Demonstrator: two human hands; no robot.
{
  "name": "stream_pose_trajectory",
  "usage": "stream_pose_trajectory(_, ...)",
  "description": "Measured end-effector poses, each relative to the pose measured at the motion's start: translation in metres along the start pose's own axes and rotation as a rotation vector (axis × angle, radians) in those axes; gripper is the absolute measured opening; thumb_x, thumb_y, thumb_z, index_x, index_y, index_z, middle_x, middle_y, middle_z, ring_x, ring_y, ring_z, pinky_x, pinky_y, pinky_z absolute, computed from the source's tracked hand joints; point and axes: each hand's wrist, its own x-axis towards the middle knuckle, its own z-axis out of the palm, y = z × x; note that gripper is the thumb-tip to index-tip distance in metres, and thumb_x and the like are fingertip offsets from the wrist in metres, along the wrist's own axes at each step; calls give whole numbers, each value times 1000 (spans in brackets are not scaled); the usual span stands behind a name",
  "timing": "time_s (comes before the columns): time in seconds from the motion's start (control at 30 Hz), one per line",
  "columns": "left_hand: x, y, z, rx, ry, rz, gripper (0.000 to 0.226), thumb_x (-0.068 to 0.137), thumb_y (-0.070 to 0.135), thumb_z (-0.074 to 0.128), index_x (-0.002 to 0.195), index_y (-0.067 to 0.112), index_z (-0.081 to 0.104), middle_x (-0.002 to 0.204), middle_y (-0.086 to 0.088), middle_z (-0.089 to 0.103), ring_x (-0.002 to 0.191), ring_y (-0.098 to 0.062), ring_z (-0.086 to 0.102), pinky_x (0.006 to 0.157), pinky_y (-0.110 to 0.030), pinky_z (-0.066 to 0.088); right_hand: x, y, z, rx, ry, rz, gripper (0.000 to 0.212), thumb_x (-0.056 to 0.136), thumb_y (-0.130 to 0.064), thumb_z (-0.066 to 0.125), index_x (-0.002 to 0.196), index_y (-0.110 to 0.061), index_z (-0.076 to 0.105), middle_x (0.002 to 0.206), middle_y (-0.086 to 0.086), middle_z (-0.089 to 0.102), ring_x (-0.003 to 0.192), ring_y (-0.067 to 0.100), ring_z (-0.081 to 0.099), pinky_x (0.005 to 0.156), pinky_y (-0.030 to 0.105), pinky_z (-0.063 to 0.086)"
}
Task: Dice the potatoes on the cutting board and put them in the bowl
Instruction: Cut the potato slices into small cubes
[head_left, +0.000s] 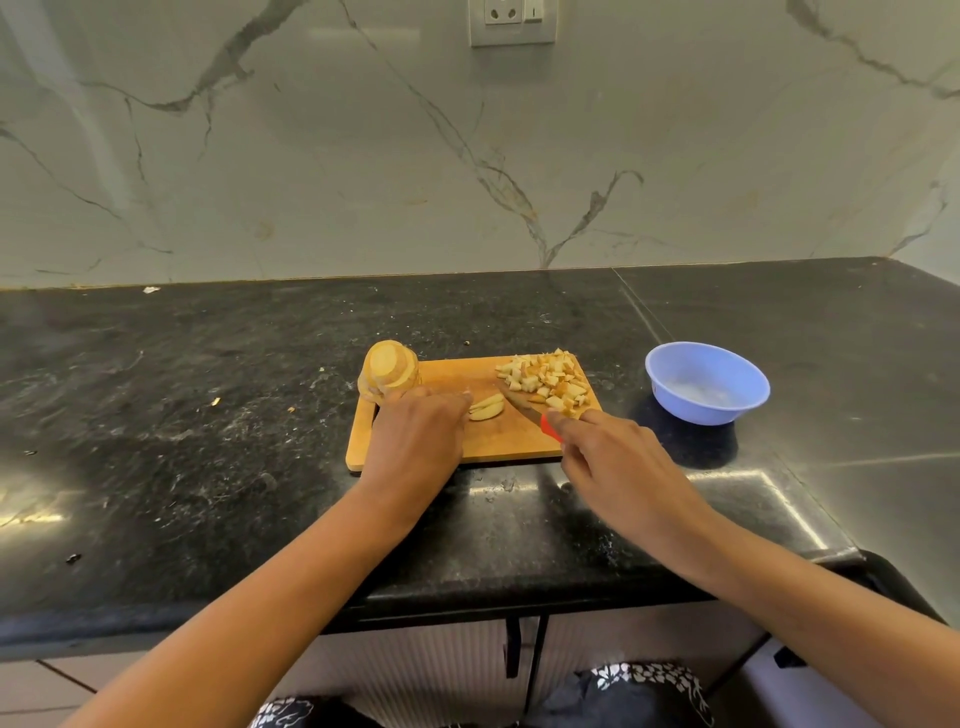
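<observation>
One head-worn wide-angle cam, pitched forward and down at the black countertop (208, 415). Wooden cutting board (488, 441) lands near frame centre, close in. Marble backsplash (311, 156) fills the top half, wall socket (511, 21) at the top edge; cabinet fronts (441, 660) along the bottom, probably almost under the lens.

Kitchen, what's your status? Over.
Left hand flat on cutting board, fingertips at potato slices. Right hand grips knife. Diced potato piled on board; bowl holds none. Nothing between board and bowl.
</observation>
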Motion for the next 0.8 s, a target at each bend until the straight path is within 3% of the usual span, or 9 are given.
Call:
stream_pose_trajectory(0.17,4,-7,3,116,9,2,15,81,4,65,80,17,74,67,-2,68,66,-21,54,61,-30,34,1,0,-1,2,4,-5,45,100,-19,39,144,-24,37,90,-9,44,77,9,47,65,20,32)
stream_pose_trajectory(0.27,6,-8,4,67,5,-18,19,88,8,57,85,17,73,76,-1,69,75,-20,52,67,-28,29,2,0,-1,5,-3,-9,45,99,-19,39,144,-25,37,91,-9,45,78,9,48,65,21,35)
stream_pose_trajectory(0.5,8,-2,-4,-89,6,-30,22,94,21,55,109,22,72,98,0,72,92,-21,56,81,-35,43,2,0,-1,0,-4,-18,45,100,-20,39,145,-25,37,91,-9,45,77,8,48,65,21,36)
stream_pose_trajectory(0.8,7,-1,2,-9,111,-16,20,87,23,62,103,19,73,93,0,73,86,-24,59,74,-39,41,1,0,-4,-6,-4,-20,46,99,-20,40,145,-23,36,91,-10,44,77,9,50,66,23,41)
